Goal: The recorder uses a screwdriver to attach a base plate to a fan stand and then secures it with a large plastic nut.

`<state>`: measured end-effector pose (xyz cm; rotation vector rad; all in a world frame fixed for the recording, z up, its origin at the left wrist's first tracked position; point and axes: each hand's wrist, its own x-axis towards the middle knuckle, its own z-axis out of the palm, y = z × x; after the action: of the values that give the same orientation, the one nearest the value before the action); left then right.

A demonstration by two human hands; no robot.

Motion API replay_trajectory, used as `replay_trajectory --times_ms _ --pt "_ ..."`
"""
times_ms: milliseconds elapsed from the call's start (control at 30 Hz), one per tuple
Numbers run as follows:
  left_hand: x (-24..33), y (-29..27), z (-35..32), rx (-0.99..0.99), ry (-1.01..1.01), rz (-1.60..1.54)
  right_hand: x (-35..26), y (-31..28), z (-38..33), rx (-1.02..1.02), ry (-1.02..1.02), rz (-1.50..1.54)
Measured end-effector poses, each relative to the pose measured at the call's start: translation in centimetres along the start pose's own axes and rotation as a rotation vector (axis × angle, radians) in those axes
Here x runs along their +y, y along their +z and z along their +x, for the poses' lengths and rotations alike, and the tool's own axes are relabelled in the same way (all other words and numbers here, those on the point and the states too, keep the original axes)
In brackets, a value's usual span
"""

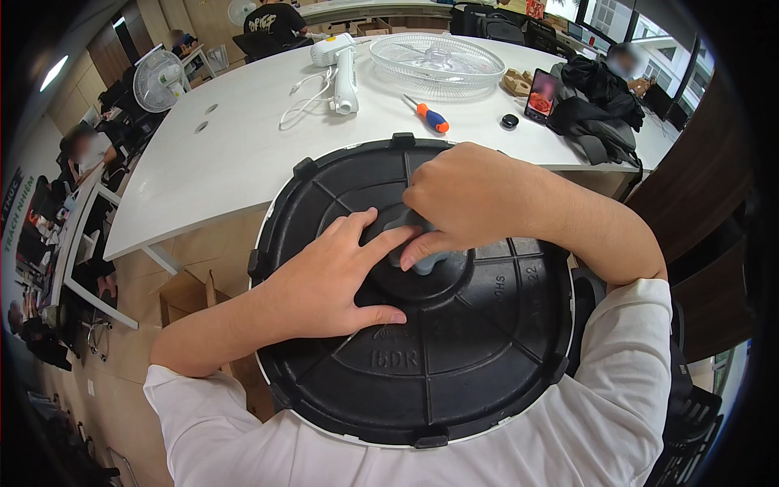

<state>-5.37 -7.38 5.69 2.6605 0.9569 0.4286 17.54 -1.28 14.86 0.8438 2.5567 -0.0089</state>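
A round black ribbed fan base (495,325) with a white rim lies underside up in front of my body, against the table's near edge. At its centre is a lobed grey knob (423,265). My right hand (466,199) curls over this knob, its thumb pressed on the near lobe; part of the knob is hidden under the fingers. Flat across the left half of the base rests my left hand (329,276), fingers spread. Its index fingertip reaches the knob beside my right thumb, and its thumb lies on the black ribs.
On the white table (235,162) lie a white fan motor body with cord (344,77), a clear fan grille (438,61), an orange-blue screwdriver (430,115), a small black cap (510,121), a propped phone (540,96) and a dark backpack (596,114). A cardboard box (185,294) stands below left.
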Motion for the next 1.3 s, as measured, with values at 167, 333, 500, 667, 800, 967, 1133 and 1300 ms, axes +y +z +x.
replay_trajectory --times_ms 167,333,500,667,800,967,1133,1300 --pt "0.0 -0.2 0.2 -0.024 0.011 -0.030 1.9 2.7 0.6 0.523 -0.529 0.162" --pt "-0.1 0.0 -0.2 0.014 -0.002 0.009 -0.2 0.2 -0.4 0.148 -0.022 -0.044" --pt "0.1 -0.3 0.3 -0.026 0.009 -0.026 1.5 3.0 0.2 0.578 -0.528 0.114" --pt "-0.1 -0.1 0.1 0.009 0.005 0.021 0.3 2.0 -0.1 0.359 -0.158 0.009" --pt "-0.1 0.0 0.3 -0.007 0.028 -0.012 1.2 2.3 0.0 0.534 -0.518 0.140" --pt "-0.1 0.0 0.1 0.009 0.025 0.021 0.7 2.3 -0.5 0.335 -0.229 0.047" --pt "-0.3 0.1 0.0 0.008 0.024 0.022 -0.9 -0.3 -0.3 0.132 -0.162 0.003" --pt "0.0 -0.3 0.2 -0.025 0.017 -0.002 0.9 2.2 -0.3 0.310 -0.267 0.096"
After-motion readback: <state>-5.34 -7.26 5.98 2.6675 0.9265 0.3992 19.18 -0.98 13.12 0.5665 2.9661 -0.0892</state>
